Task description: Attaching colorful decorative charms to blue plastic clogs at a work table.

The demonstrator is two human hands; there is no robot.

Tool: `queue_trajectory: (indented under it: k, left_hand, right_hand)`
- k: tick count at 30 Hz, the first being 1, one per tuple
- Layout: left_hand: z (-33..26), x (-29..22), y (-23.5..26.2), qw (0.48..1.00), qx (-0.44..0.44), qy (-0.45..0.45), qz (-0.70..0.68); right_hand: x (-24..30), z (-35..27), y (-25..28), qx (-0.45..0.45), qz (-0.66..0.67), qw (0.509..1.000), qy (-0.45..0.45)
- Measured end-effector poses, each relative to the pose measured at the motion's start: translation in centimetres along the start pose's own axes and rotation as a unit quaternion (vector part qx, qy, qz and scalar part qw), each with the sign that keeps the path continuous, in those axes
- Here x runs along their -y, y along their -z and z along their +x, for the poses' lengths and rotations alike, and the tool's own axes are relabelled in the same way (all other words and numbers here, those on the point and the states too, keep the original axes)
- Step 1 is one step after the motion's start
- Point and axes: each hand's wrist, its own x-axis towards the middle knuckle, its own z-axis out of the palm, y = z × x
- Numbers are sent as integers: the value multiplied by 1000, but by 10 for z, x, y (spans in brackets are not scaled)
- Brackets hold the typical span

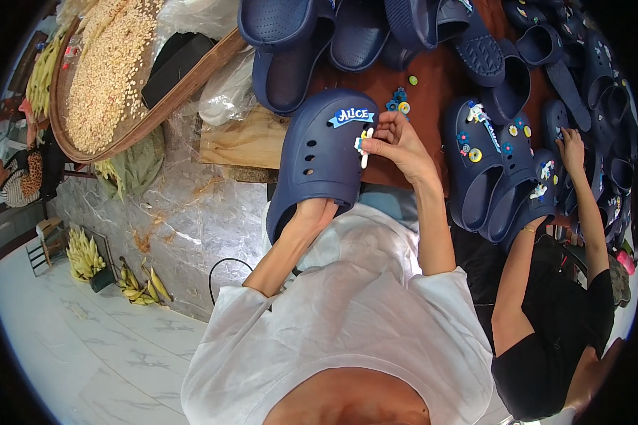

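My left hand (pixel 310 212) is pushed inside a navy blue foam clog (pixel 317 152) and holds it up from within; only the wrist shows. My right hand (pixel 398 144) pinches a small white and yellow charm (pixel 364 146) against the clog's upper, beside a blue lettered charm (pixel 351 116). A few loose charms (pixel 399 101) lie on the dark red tabletop (pixel 432 85) just beyond my right hand.
Several more navy clogs (pixel 290 49) cover the table, some decorated (pixel 485 152). A co-worker in black at the right has a hand (pixel 571 146) on them. At the upper left are a round woven tray of grain (pixel 106 71), a wooden board (pixel 244 138) and plastic bags; bananas (pixel 142 283) lie on the floor.
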Motion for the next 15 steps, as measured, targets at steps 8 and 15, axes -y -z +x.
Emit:
queue_trajectory:
  k: [8, 15]
  left_hand:
    - [-3, -5, -14, 998, -45, 31, -32]
    - [2, 4, -3, 986, -71, 45, -147]
  right_hand:
    - [5, 0, -3, 21, -7, 1000, 6]
    - [-16, -3, -16, -17, -1, 998, 65]
